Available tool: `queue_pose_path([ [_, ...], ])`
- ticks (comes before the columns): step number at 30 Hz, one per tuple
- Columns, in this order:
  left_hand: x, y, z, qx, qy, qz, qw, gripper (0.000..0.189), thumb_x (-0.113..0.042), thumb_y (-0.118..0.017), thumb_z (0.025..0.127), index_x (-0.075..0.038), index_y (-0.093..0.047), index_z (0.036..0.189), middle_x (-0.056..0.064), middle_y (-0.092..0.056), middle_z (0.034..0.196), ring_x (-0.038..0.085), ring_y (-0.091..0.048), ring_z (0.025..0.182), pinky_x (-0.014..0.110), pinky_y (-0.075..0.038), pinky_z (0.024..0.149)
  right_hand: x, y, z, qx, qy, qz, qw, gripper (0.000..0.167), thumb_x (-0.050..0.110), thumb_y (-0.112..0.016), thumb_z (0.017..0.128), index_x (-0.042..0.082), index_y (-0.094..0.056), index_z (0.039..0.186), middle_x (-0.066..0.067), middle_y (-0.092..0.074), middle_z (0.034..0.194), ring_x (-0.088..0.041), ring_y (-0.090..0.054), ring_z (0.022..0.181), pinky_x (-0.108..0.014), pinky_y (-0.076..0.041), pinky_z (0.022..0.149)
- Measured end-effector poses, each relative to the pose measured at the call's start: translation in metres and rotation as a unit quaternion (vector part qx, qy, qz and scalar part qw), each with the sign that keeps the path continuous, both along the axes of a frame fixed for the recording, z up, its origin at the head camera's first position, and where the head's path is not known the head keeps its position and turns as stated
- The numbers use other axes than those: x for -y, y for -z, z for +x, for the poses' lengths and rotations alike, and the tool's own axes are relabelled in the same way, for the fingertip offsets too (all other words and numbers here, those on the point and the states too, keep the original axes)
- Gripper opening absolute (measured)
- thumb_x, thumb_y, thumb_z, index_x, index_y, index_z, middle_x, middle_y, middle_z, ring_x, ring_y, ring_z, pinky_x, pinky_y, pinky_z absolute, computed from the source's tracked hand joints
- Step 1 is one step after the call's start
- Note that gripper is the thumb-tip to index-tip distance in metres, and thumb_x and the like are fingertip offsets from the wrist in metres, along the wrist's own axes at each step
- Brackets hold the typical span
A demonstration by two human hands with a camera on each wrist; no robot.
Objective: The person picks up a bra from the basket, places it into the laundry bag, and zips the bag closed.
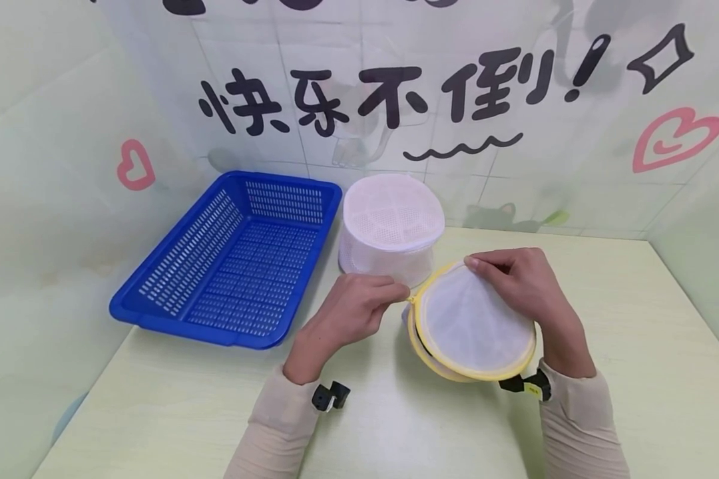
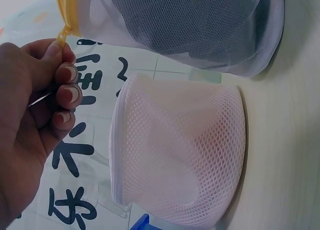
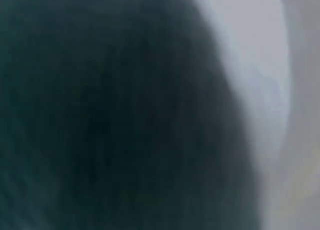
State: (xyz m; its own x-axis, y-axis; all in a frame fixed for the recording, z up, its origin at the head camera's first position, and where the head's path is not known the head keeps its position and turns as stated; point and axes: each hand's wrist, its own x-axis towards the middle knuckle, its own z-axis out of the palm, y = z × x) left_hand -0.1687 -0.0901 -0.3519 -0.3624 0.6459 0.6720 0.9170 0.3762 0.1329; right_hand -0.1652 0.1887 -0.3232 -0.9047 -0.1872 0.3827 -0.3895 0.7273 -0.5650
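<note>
A round white mesh laundry bag (image 1: 476,322) with yellow trim stands on the table at right of centre, its lid tilted toward the camera. My left hand (image 1: 359,306) pinches the yellow zipper pull (image 2: 62,35) at the lid's left edge. On the far side, my right hand (image 1: 524,283) grips the yellow rim between thumb and fingers. A narrow dark gap shows along the lid's lower left edge. Through the mesh in the left wrist view, something dark (image 2: 185,24) shows inside; its kind cannot be told. The right wrist view is blurred, mostly dark.
A second laundry bag (image 1: 389,226), pinkish-white mesh, stands just behind, near the wall. Left of it sits a blue plastic basket (image 1: 216,336) with slotted sides. A printed wall sheet (image 1: 359,150) closes off the back of the table (image 1: 635,319).
</note>
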Motion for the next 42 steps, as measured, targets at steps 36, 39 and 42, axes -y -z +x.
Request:
queue_pose_path([
  [36, -0.0003, -0.0016, 0.0004, 0.001, 0.006, -0.007, 1.0, 0.024, 0.006, -0.058, 0.084, -0.016, -0.065, 0.084, -0.007, -0.052, 0.069, 0.007, -0.042, 0.056, 0.019, -0.034, 0.048, -0.0027, -0.0028, 0.0026, 0.02, 0.026, -0.015, 0.9993, 0.023, 0.027, -0.067, 0.09, 0.008, -0.076, 0.1, -0.007, -0.072, 0.089, -0.019, -0.063, 0.083, -0.017, -0.042, 0.063],
  [39, -0.0001, -0.002, 0.0005, -0.003, 0.006, -0.008, 0.9999, 0.024, 0.007, -0.058, 0.084, -0.016, -0.065, 0.084, -0.006, -0.051, 0.068, 0.008, -0.042, 0.056, 0.02, -0.033, 0.047, -0.0027, -0.0028, 0.0019, 0.019, 0.026, -0.015, 0.9994, 0.023, 0.027, -0.067, 0.09, 0.008, -0.076, 0.1, -0.008, -0.072, 0.088, -0.019, -0.062, 0.081, -0.018, -0.042, 0.062],
  [42, -0.0002, -0.0028, 0.0007, -0.007, 0.009, -0.009, 0.9999, 0.024, 0.007, -0.059, 0.083, -0.016, -0.066, 0.085, -0.006, -0.052, 0.068, 0.008, -0.043, 0.056, 0.02, -0.034, 0.047, -0.0032, -0.0027, 0.0015, 0.017, 0.028, -0.014, 0.9994, 0.022, 0.027, -0.067, 0.09, 0.009, -0.076, 0.1, -0.007, -0.072, 0.088, -0.018, -0.062, 0.079, -0.018, -0.042, 0.061],
])
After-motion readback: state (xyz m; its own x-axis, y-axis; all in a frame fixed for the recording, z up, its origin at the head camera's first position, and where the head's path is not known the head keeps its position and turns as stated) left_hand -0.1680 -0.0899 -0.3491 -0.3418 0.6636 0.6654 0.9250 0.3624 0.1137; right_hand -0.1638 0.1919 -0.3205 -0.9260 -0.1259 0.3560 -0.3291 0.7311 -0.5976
